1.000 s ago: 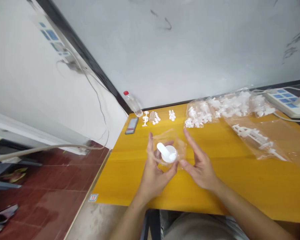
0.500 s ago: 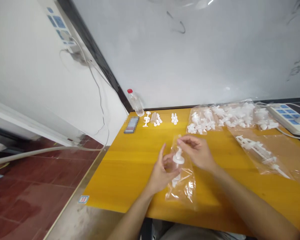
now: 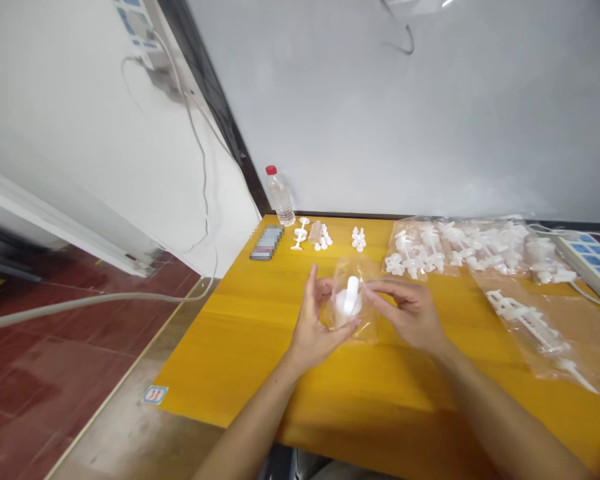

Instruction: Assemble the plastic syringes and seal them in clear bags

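Note:
A clear plastic bag with a white plastic part inside hangs between my hands, above the middle of the wooden table. The part has a round flange and a rounded bar pointing toward me. My left hand grips the bag from the left, thumb below and fingers behind, partly hidden by the film. On the right side, my right hand pinches the bag's film between thumb and forefinger. Small white plastic pieces lie just beyond my hands.
At the far left of the table stand a water bottle and a blurred phone. White pieces and a clear tube lie beside them. Filled bags, another bagged assembly and a power strip occupy the right.
The bag has turned in my hands, so the part now points its bar end toward me instead of standing lengthwise. My view has shifted slightly.

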`<state>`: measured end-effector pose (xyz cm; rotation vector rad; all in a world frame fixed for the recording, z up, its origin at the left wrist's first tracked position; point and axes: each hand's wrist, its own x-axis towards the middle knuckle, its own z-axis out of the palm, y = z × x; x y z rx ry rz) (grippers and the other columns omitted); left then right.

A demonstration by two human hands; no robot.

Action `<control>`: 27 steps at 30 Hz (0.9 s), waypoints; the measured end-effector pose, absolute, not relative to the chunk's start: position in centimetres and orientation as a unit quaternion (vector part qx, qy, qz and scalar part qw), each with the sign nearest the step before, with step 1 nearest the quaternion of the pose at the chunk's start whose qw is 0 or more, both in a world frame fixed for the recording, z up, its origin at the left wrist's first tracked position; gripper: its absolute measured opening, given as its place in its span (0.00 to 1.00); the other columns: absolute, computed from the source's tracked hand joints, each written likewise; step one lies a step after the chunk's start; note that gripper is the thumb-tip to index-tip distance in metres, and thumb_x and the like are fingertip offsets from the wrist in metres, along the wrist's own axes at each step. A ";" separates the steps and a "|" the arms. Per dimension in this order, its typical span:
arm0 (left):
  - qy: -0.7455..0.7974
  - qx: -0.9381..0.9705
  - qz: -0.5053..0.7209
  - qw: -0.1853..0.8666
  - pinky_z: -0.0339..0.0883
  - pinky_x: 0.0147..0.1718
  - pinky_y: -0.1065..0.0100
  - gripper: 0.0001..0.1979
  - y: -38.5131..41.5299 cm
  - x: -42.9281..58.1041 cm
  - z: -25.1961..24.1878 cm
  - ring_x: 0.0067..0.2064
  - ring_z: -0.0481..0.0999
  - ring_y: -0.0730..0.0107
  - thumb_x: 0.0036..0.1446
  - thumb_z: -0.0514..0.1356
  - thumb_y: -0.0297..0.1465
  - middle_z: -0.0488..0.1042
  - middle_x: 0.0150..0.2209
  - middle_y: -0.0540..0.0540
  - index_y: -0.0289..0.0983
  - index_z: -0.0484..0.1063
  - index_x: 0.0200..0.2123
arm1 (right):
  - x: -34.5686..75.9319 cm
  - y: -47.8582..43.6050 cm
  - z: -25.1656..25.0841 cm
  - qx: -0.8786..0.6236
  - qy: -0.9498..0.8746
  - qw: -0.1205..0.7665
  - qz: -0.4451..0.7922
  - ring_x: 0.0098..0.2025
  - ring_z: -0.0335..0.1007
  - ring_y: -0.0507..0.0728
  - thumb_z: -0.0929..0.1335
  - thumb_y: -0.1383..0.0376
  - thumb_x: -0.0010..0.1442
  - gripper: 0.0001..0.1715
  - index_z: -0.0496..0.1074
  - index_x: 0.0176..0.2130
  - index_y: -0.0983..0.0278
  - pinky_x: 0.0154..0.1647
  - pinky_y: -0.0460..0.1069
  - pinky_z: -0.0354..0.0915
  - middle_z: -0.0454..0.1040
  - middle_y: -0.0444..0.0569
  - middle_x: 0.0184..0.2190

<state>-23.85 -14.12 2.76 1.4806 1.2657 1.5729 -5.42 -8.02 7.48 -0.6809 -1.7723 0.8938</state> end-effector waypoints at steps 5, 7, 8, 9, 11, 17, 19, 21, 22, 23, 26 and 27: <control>0.447 0.511 0.579 0.451 0.64 0.65 0.48 0.69 -15.6 -24.3 3.5 0.65 0.71 0.47 0.43 0.78 0.37 0.69 0.64 0.37 0.49 0.31 0.75 | -6.1 -9.2 10.3 -0.199 -0.816 0.446 0.310 0.43 0.81 0.57 0.70 0.64 0.67 0.10 0.83 0.45 0.56 0.47 0.53 0.77 0.83 0.47 0.45; 0.442 0.479 0.589 0.478 0.67 0.63 0.48 0.66 -15.9 -24.4 3.4 0.62 0.75 0.48 0.43 0.78 0.38 0.73 0.60 0.36 0.47 0.38 0.75 | -5.8 -9.3 10.8 -0.231 -0.804 0.450 0.313 0.42 0.81 0.57 0.70 0.63 0.68 0.10 0.83 0.44 0.55 0.46 0.52 0.77 0.84 0.46 0.43; 0.435 0.467 0.601 0.482 0.68 0.63 0.49 0.65 -16.0 -24.4 3.3 0.62 0.75 0.48 0.41 0.79 0.39 0.74 0.60 0.36 0.45 0.43 0.74 | -5.6 -9.4 10.8 -0.260 -0.784 0.462 0.323 0.40 0.82 0.56 0.70 0.62 0.68 0.10 0.83 0.42 0.55 0.45 0.52 0.78 0.84 0.46 0.41; 0.429 0.459 0.610 0.482 0.68 0.62 0.50 0.62 -16.1 -24.3 3.2 0.62 0.75 0.48 0.40 0.79 0.40 0.74 0.61 0.35 0.44 0.48 0.73 | -5.3 -9.4 10.6 -0.287 -0.759 0.477 0.338 0.39 0.82 0.56 0.70 0.61 0.68 0.09 0.83 0.41 0.56 0.44 0.51 0.78 0.84 0.45 0.40; 0.425 0.455 0.622 0.475 0.69 0.61 0.52 0.55 -16.1 -24.2 3.2 0.61 0.76 0.49 0.41 0.79 0.40 0.74 0.61 0.34 0.42 0.57 0.70 | -4.9 -9.4 9.9 -0.315 -0.712 0.497 0.382 0.38 0.82 0.56 0.71 0.59 0.67 0.09 0.83 0.39 0.56 0.43 0.51 0.78 0.84 0.45 0.38; 0.430 0.495 0.627 0.422 0.66 0.65 0.52 0.49 -16.1 -24.0 4.5 0.63 0.74 0.51 0.47 0.77 0.36 0.73 0.63 0.35 0.43 0.59 0.69 | -5.2 -9.3 8.1 -0.302 -0.609 0.549 0.486 0.43 0.83 0.58 0.72 0.53 0.65 0.12 0.83 0.40 0.56 0.52 0.55 0.77 0.85 0.47 0.40; 0.441 0.502 0.609 0.427 0.64 0.66 0.51 0.55 -16.2 -23.9 5.0 0.67 0.70 0.48 0.43 0.79 0.35 0.70 0.66 0.34 0.43 0.56 0.71 | -5.5 -9.2 7.8 -0.295 -0.603 0.554 0.493 0.43 0.83 0.59 0.72 0.52 0.65 0.13 0.83 0.39 0.57 0.52 0.56 0.77 0.85 0.48 0.40; 0.455 0.495 0.609 0.421 0.63 0.66 0.51 0.54 -16.3 -23.8 5.5 0.67 0.70 0.47 0.42 0.79 0.35 0.70 0.66 0.33 0.42 0.57 0.70 | -5.8 -9.3 7.6 -0.297 -0.608 0.552 0.488 0.44 0.83 0.59 0.72 0.52 0.64 0.13 0.83 0.39 0.57 0.53 0.56 0.77 0.85 0.49 0.41; 0.460 0.487 0.620 0.409 0.64 0.66 0.52 0.51 -16.4 -23.8 5.7 0.65 0.71 0.48 0.43 0.78 0.36 0.71 0.65 0.34 0.41 0.60 0.69 | -5.9 -9.4 7.5 -0.301 -0.610 0.551 0.484 0.44 0.82 0.59 0.73 0.52 0.64 0.13 0.84 0.39 0.57 0.53 0.55 0.76 0.85 0.49 0.41; 0.464 0.478 0.631 0.397 0.66 0.65 0.53 0.47 -16.5 -23.9 6.1 0.64 0.73 0.50 0.46 0.77 0.36 0.72 0.64 0.34 0.41 0.62 0.67 | -5.9 -9.5 7.4 -0.302 -0.611 0.552 0.480 0.44 0.82 0.58 0.73 0.53 0.64 0.12 0.84 0.39 0.57 0.53 0.55 0.76 0.85 0.49 0.41; 0.488 0.453 0.652 0.363 0.74 0.57 0.58 0.30 -17.0 -24.2 7.2 0.56 0.80 0.57 0.54 0.73 0.38 0.79 0.57 0.38 0.40 0.71 0.58 | -6.0 -9.8 7.2 -0.298 -0.615 0.556 0.473 0.43 0.82 0.58 0.73 0.54 0.65 0.12 0.84 0.40 0.57 0.51 0.54 0.77 0.85 0.49 0.40; 0.498 0.453 0.646 0.359 0.76 0.53 0.61 0.23 -17.1 -24.3 7.6 0.51 0.82 0.59 0.57 0.71 0.39 0.81 0.54 0.39 0.39 0.74 0.54 | -6.1 -9.8 7.1 -0.302 -0.611 0.560 0.470 0.43 0.83 0.59 0.73 0.53 0.64 0.13 0.84 0.39 0.57 0.50 0.54 0.77 0.85 0.49 0.40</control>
